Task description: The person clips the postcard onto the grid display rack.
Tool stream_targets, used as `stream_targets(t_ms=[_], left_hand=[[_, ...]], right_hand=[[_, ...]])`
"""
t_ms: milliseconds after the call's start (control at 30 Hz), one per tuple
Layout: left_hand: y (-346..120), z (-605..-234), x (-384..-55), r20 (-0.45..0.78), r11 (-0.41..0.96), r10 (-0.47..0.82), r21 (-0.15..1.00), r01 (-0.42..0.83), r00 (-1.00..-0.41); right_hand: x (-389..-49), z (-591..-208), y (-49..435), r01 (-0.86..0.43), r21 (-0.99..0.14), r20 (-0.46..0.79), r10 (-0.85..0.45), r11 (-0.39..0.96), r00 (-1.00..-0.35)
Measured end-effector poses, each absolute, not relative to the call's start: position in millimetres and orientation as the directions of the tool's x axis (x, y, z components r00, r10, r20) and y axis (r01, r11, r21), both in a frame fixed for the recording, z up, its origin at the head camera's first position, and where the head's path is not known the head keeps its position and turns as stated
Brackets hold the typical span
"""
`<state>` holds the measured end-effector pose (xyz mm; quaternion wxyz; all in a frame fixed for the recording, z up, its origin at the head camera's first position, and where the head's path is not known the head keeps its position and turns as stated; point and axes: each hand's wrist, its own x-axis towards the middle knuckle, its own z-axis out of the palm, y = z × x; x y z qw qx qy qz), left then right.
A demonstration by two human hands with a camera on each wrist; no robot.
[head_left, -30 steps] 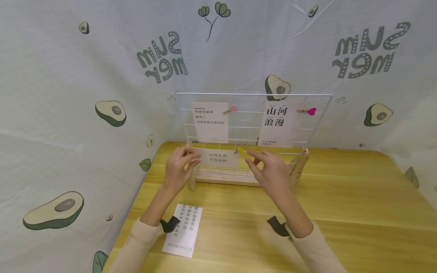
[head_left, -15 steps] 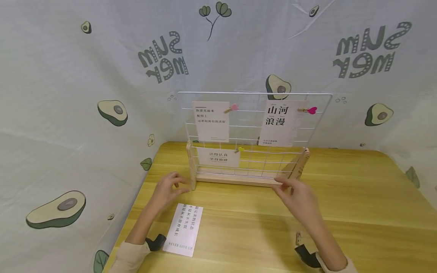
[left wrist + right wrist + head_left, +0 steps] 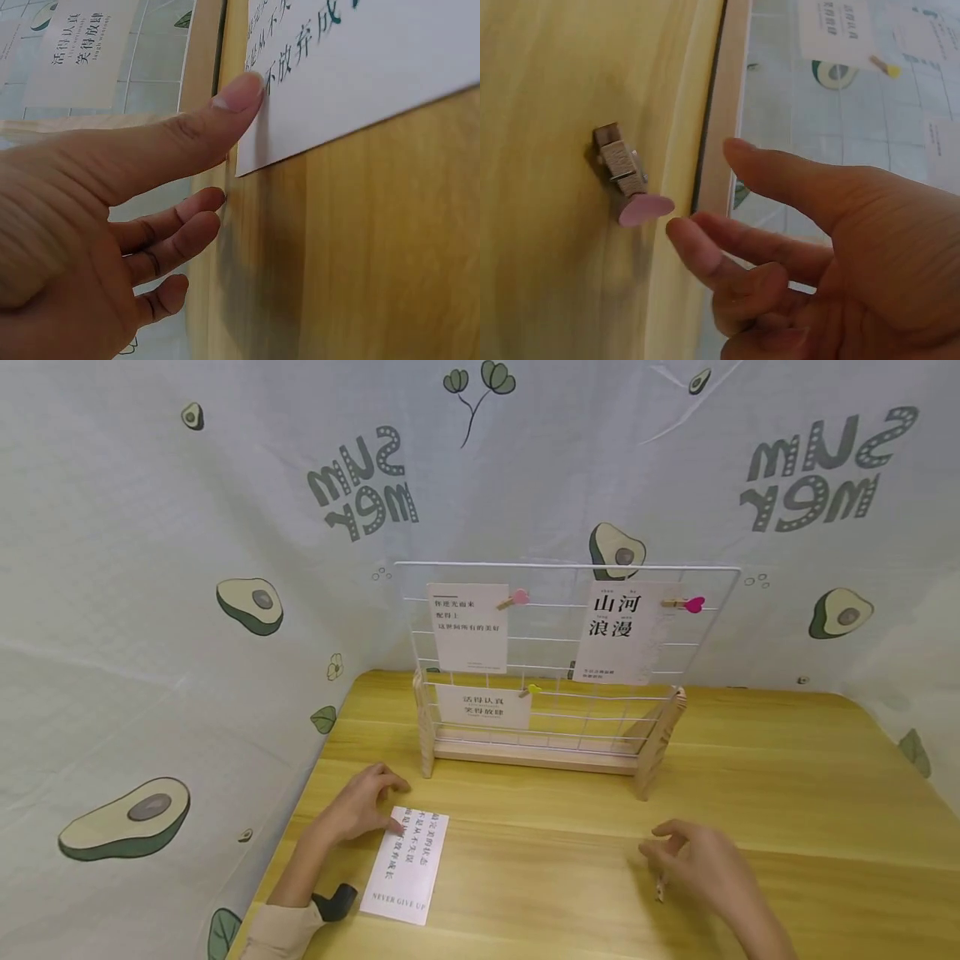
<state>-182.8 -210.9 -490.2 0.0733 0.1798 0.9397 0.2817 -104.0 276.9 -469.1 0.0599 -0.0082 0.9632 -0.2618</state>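
Observation:
My left hand (image 3: pixel 358 807) reaches to the upper left corner of a white printed card (image 3: pixel 408 872) lying on the table. In the left wrist view its thumb (image 3: pixel 240 92) overlaps the card's edge, while the other fingers are spread below the corner. Over on the right, my right hand (image 3: pixel 705 866) is beside a small wooden clothespin (image 3: pixel 622 165) with a pink top. The right wrist view shows this clothespin lying on the wood just beyond the fingertips, thumb and forefinger parted, nothing between them.
A white wire grid rack (image 3: pixel 547 567) on a wooden base (image 3: pixel 536 757) stands at the back. Clothespins hold a left card (image 3: pixel 471 643), a right card (image 3: pixel 618 652) and a low card (image 3: pixel 480 719) on it. A patterned cloth (image 3: pixel 525 468) hangs behind the wooden table (image 3: pixel 787 760).
Both hands have left the low card on the rack, which stays clipped there. The left hand has come down to the loose card, the right hand down and right to the clothespin.

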Motion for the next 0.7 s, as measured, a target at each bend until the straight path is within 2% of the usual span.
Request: stream_targets(t_ms=[167,233,500,700], left_hand=[[-209.9,-486.1,-180.2,-0.059,0.789,0.396,0.532,0.307,-0.916],[-208.5,-484.6,-179.2,-0.062,0.794,0.402,0.521,0.314,-0.913],[-201.9,-486.7,-178.9,-0.053,0.799,0.398,0.511,0.318,-0.916],[-197.2,-489.3,-181.1,-0.055,0.776,0.399,0.552,0.305,-0.915]], right_hand=[[-95.1,-478.1,284.1,0.093,-0.498,-0.261,-0.047,0.862,-0.964],[-93.6,-479.7,282.9,0.103,-0.507,-0.274,-0.047,0.856,-0.961],[-94.3,-487.2,270.1,-0.030,-0.515,-0.146,-0.122,0.856,-0.982],[-95.9,-488.9,259.5,-0.092,-0.523,-0.089,-0.161,0.848,-0.983]])
